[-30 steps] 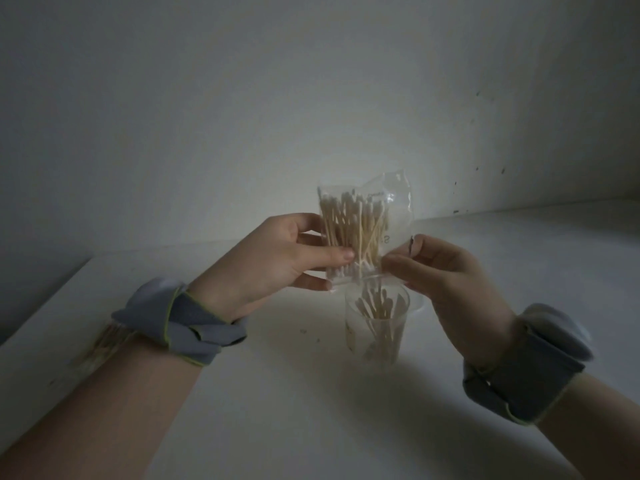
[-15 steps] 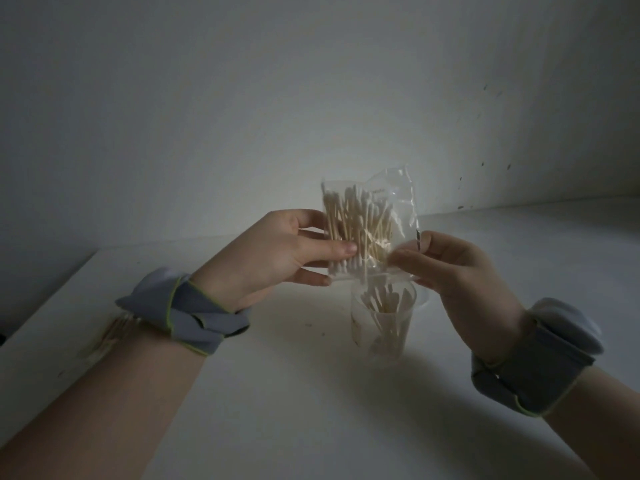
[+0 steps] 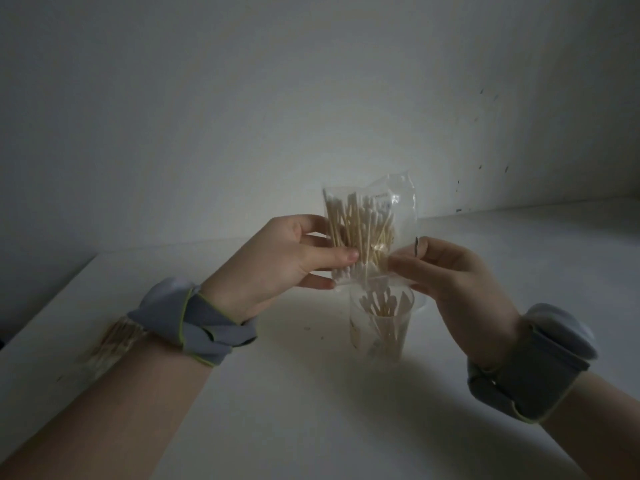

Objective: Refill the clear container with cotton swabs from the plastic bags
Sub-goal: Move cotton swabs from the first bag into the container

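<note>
A clear plastic bag [image 3: 372, 226] full of wooden-stemmed cotton swabs is held upright just above the clear container [image 3: 381, 327]. My left hand [image 3: 287, 261] grips the bag's left side, thumb in front and fingers behind. My right hand [image 3: 446, 268] pinches the bag's lower right corner. The container stands on the white table [image 3: 311, 410] directly below the bag, with several swabs standing inside it. The bag's bottom edge nearly touches the container's rim.
Another bundle of swabs [image 3: 114, 341] lies on the table at the left, partly hidden behind my left wrist. Both wrists wear grey bands. A plain wall stands close behind the table. The table's left edge runs near the bundle.
The bag has risen slightly and stays held over the container. Both hands keep the same grips with little shift.
</note>
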The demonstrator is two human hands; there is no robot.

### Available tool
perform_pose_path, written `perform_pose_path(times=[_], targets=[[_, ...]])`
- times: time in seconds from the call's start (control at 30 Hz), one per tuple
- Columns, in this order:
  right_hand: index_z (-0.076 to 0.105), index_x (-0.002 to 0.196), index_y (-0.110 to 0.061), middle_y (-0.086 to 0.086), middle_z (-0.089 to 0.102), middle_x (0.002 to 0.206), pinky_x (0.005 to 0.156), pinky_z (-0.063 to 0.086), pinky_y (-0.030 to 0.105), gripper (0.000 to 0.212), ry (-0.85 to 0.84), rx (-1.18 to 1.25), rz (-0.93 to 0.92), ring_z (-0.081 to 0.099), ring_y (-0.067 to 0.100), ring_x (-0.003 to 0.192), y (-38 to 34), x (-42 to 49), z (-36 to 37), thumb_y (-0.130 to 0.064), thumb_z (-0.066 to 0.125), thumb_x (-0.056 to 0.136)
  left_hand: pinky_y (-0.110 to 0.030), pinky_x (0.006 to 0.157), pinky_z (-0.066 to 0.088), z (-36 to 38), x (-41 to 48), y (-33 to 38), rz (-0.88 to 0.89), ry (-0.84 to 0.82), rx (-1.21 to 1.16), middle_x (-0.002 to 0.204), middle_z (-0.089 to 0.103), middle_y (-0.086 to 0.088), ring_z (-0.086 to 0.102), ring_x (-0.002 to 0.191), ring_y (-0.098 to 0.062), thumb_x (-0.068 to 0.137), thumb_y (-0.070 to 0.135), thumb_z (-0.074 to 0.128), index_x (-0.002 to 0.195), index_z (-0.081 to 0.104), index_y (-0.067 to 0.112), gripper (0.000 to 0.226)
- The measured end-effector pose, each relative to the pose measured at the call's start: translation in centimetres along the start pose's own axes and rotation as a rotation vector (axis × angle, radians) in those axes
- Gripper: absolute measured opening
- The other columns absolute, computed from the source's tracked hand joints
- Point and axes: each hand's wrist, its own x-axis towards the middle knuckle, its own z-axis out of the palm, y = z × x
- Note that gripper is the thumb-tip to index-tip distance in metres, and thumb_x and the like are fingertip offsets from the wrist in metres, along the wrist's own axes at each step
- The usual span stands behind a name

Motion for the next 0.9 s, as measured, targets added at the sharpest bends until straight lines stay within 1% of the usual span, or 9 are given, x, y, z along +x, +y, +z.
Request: perform_pose_path(times=[0.1,0.23,0.3,0.4,0.53,0.63,0.7,0.77,0.9], targets=[[0.063,0.076,0.006,0.003,0.071,0.068,0.070,0.053,0.021,0.036,0.008,0.010,0.005,0.066,0.014,0.067,-0.11,-0.10,0.16,-0.026,0.066,0.061,-0.022,0.064,0.057,0.47,-0.07,-0.24,-0.001,-0.011,-0.026,0.074,0.072,0.001,0.066,0.068,-0.008,0.078,0.011,0.071,0.091,0.068,0.012,0.014],[0.064,0.073,0.001,0.005,0.071,0.071,0.080,0.051,0.032,0.032,0.030,-0.007,0.011,0.065,0.018,0.071,-0.22,0.03,-0.18,-0.028,0.066,0.059,-0.021,0.067,0.057,0.03,-0.08,-0.10,-0.010,0.017,0.000,0.083,0.075,0.001,0.068,0.075,-0.008,0.078,0.013,0.071,0.089,0.069,0.017,0.012],[0.064,0.073,0.004,0.007,0.071,0.073,0.083,0.050,0.034,0.036,0.030,-0.011,0.016,0.065,0.019,0.073,-0.27,0.03,-0.24,-0.029,0.066,0.058,-0.023,0.069,0.057,-0.23,-0.07,0.03,-0.012,0.022,0.024,0.086,0.075,0.001,0.069,0.078,-0.008,0.077,0.015,0.071,0.091,0.069,0.016,0.014],[0.061,0.077,0.011,0.009,0.071,0.073,0.078,0.051,0.029,0.044,0.008,0.020,0.033,0.066,0.018,0.072,-0.28,-0.07,-0.09,-0.029,0.066,0.057,-0.022,0.068,0.057,-0.26,-0.12,0.11,-0.024,0.002,0.008,0.083,0.074,0.001,0.069,0.075,-0.009,0.077,0.015,0.071,0.093,0.069,0.014,0.017],[0.059,0.079,0.015,0.003,0.069,0.064,0.068,0.049,0.020,0.047,-0.014,0.029,0.032,0.065,0.011,0.064,-0.07,-0.44,0.18,-0.027,0.065,0.058,-0.021,0.065,0.056,0.37,-0.20,-0.16,-0.038,-0.041,-0.018,0.081,0.073,0.001,0.068,0.071,-0.009,0.076,0.014,0.071,0.095,0.069,0.012,0.019],[0.062,0.075,0.009,0.001,0.069,0.064,0.063,0.048,0.014,0.027,-0.020,0.024,0.030,0.065,0.009,0.063,0.03,-0.21,-0.19,-0.017,0.067,0.069,-0.020,0.064,0.055,0.33,-0.11,-0.27,-0.038,-0.017,-0.008,0.078,0.073,0.002,0.067,0.069,-0.007,0.077,0.015,0.071,0.094,0.069,0.013,0.017],[0.062,0.076,0.009,0.003,0.071,0.069,0.063,0.049,0.013,0.018,-0.009,0.000,0.020,0.066,0.010,0.066,-0.02,0.01,-0.42,-0.009,0.065,0.076,-0.019,0.064,0.055,0.01,-0.10,-0.16,-0.034,0.006,0.008,0.081,0.074,0.002,0.068,0.071,-0.007,0.076,0.016,0.071,0.093,0.069,0.015,0.017],[0.061,0.078,0.011,0.006,0.071,0.074,0.067,0.050,0.014,0.021,-0.010,-0.008,0.013,0.065,0.012,0.070,-0.10,0.13,-0.61,-0.010,0.065,0.077,-0.018,0.063,0.055,-0.22,-0.12,-0.02,-0.027,0.008,0.015,0.083,0.074,0.002,0.068,0.072,-0.007,0.074,0.017,0.072,0.091,0.070,0.016,0.018],[0.057,0.079,0.014,0.009,0.070,0.077,0.067,0.050,0.013,0.040,-0.009,0.007,0.019,0.064,0.013,0.070,-0.54,0.08,-0.59,-0.022,0.067,0.065,-0.018,0.061,0.055,-0.15,-0.23,0.09,-0.020,-0.003,-0.007,0.082,0.073,0.001,0.067,0.072,-0.008,0.064,0.023,0.074,0.089,0.070,0.016,0.026]])
